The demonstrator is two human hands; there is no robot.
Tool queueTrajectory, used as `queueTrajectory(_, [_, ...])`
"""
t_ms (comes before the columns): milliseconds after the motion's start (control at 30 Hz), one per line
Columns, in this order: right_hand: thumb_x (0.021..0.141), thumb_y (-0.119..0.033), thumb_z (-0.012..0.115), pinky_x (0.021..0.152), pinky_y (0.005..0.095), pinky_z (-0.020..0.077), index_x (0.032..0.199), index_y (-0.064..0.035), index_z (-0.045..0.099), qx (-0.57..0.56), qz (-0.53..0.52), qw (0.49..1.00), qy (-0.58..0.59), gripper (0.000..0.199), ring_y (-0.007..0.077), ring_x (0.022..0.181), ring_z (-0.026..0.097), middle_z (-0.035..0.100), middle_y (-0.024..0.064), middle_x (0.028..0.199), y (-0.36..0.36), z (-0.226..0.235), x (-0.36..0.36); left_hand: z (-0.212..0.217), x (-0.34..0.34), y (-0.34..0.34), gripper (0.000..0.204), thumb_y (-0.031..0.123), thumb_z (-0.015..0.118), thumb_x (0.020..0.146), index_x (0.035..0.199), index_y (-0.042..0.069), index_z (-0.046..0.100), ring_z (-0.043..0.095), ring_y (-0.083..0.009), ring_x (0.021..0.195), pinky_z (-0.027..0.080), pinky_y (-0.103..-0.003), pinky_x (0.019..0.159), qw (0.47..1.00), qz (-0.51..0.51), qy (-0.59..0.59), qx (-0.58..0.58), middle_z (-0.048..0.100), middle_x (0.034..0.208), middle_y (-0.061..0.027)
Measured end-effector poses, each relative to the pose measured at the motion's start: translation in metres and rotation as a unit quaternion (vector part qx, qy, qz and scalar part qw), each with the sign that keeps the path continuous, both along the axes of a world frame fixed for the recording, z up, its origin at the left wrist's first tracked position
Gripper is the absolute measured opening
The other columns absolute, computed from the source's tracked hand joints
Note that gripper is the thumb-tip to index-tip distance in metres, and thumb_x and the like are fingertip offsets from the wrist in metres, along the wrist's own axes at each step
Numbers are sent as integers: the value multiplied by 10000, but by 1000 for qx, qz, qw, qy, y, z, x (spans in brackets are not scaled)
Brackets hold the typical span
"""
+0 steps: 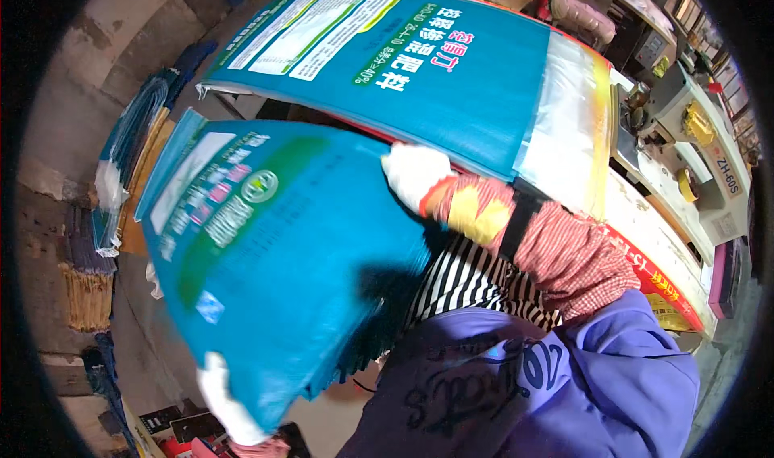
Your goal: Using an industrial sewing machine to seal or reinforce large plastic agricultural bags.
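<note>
I hold a large teal woven sack (pixel 274 256), flat and empty, with printed green and white panels, tilted in front of me. My left hand (pixel 226 405), in a white glove, grips its lower edge. My right hand (pixel 413 172), also in a white glove with a red checked sleeve cover, grips the sack's upper right edge. Just beyond lies another teal sack (pixel 419 63) spread flat on a stack on the work table, its clear liner end (pixel 564 119) toward the right.
A white sewing machine (pixel 693 151) stands at the right by the table's edge (pixel 653 248). Stacks of folded sacks (pixel 121 168) lean at the left on the concrete floor. Small boxes (pixel 173 426) lie at the bottom left.
</note>
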State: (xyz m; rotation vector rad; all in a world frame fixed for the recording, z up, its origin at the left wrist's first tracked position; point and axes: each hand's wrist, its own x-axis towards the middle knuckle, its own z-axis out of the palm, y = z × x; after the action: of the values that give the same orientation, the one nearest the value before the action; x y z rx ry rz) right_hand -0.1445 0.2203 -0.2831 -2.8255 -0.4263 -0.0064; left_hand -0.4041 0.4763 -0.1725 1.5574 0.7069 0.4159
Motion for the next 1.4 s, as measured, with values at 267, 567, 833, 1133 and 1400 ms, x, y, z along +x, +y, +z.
queueTrajectory(267, [795,-118,469,576,399,492,889,-18,594,-165,-45,966,-193,186,283,653,630,625,164,731,-20,-92,-11,-144,-35,6,99,135,526,900,847,53,536,432,-44,641,371,-201,581,985,-115,68,-110,517,759,39])
queueTrajectory(567, [899,-202,378,752,448,492,1126,-100,540,138,-9,989,-41,296,278,864,617,615,123,998,-68,-145,-31,-111,42,-12,525,614,523,753,768,107,660,639,-277,773,488,-422,643,482,-315,550,605,660,824,-118])
queueTrajectory(833, [794,-77,478,473,440,462,1177,-98,538,-14,-35,998,-52,388,274,697,613,617,177,978,-105,-42,-91,-30,203,-135,234,276,634,763,737,45,613,596,-308,676,467,-371,626,565,-640,182,488,599,688,-150])
queueTrajectory(1133, [749,-231,597,620,365,490,841,-131,642,559,212,801,-27,144,274,721,615,627,100,794,-205,-38,-68,-75,325,-373,256,244,648,768,857,14,581,563,-361,803,454,-396,724,584,-538,-188,578,590,838,-168])
queueTrajectory(1400, [794,-384,526,680,424,483,897,-74,629,216,-321,920,-58,343,347,778,613,634,171,824,-254,63,6,-65,361,-352,158,190,558,889,851,39,528,470,-52,518,372,-191,463,748,-660,15,66,521,625,6])
